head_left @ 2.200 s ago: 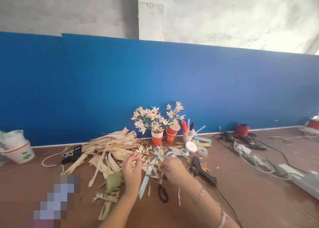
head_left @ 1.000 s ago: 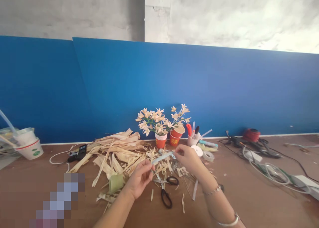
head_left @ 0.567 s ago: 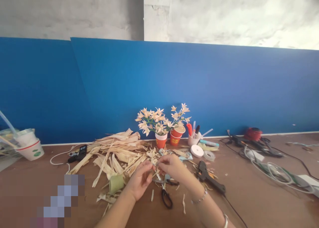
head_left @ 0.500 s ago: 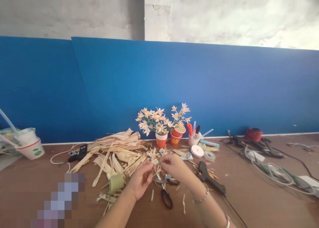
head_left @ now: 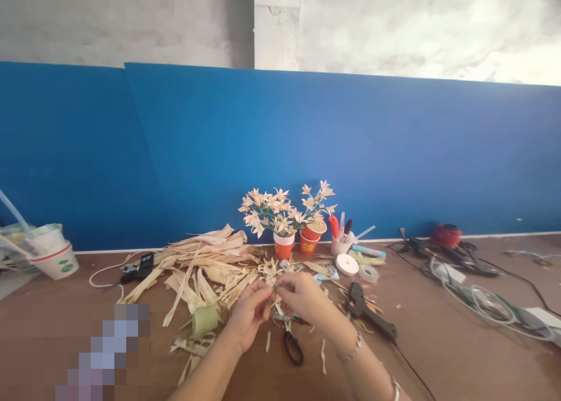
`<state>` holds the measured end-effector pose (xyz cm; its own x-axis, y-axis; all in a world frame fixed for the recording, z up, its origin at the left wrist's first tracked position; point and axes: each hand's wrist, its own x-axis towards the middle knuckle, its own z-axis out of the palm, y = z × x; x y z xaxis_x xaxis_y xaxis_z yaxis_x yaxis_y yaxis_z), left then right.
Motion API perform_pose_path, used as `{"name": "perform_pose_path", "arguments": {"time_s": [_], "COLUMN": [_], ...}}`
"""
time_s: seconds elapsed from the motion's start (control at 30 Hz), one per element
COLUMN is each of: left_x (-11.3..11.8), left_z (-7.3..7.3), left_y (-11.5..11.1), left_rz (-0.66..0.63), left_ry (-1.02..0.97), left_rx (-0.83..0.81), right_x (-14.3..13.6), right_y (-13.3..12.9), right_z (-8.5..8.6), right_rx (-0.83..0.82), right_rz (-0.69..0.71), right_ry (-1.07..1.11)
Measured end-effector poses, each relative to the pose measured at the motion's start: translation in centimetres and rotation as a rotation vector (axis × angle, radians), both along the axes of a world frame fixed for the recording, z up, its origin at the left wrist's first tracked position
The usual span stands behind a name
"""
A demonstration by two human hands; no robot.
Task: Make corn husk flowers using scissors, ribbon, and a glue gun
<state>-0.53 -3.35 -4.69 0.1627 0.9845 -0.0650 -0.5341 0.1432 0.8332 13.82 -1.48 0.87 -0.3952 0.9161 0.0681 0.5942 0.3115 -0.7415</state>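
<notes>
My left hand [head_left: 250, 314] and my right hand [head_left: 303, 297] meet above the middle of the table, fingertips nearly touching. Both are closed in a pinch; whatever sits between the fingers is too small and covered to name. Dried husk flowers [head_left: 268, 268] lie just behind the fingertips. Scissors with black handles [head_left: 293, 348] rest on the table below my hands, blades partly hidden. Left of my hands spreads a pile of dried corn husks [head_left: 210, 252], with a green roll [head_left: 204, 321] in front of it. A black glue gun [head_left: 368, 313] lies beside my right forearm.
Finished flowers stand in red paper cups [head_left: 284, 249] by the blue partition [head_left: 350, 138]. Close by are a pen cup [head_left: 340, 246], a white roll [head_left: 347, 265] and a tape ring [head_left: 368, 273]. Cables [head_left: 486, 307] lie at the right; paper cups [head_left: 56, 262] stand far left.
My right hand has shifted slightly left and its fingers now bend closer over the left fingertips, covering more of the scissors. The left hand has barely moved.
</notes>
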Motion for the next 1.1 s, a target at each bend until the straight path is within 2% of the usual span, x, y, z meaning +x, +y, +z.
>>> {"name": "perform_pose_path", "arguments": {"time_s": [0.2,0.3,0.43,0.5,0.6,0.77,1.1], "left_x": [0.2,0.3,0.3,0.3,0.3,0.8,1.4], "left_z": [0.3,0.3,0.0,-0.3,-0.6,-0.5,0.3], "left_y": [-0.2,-0.1,0.3,0.6,0.7,0.2,-0.5], "left_rz": [0.008,0.062,0.257,0.337,0.39,0.406,0.428], "left_ry": [-0.037,-0.039,0.049,0.114,0.207,0.307,0.328], "left_rx": [-0.031,-0.038,-0.053,-0.037,0.0,0.034,0.042], "right_x": [-0.4,-0.3,0.0,0.1,0.0,-0.6,-1.9], "right_y": [-0.3,0.4,1.4,1.6,1.6,1.4,1.7], "right_z": [0.1,-0.6,-1.5,-1.6,-1.6,-1.8,-3.6], "right_rx": [0.19,0.038,-0.34,-0.418,-0.411,-0.368,-0.38], "right_rz": [-0.073,-0.093,-0.097,-0.076,-0.061,-0.066,-0.045], "right_ry": [-0.109,0.02,0.372,0.465,0.487,0.524,0.532]}}
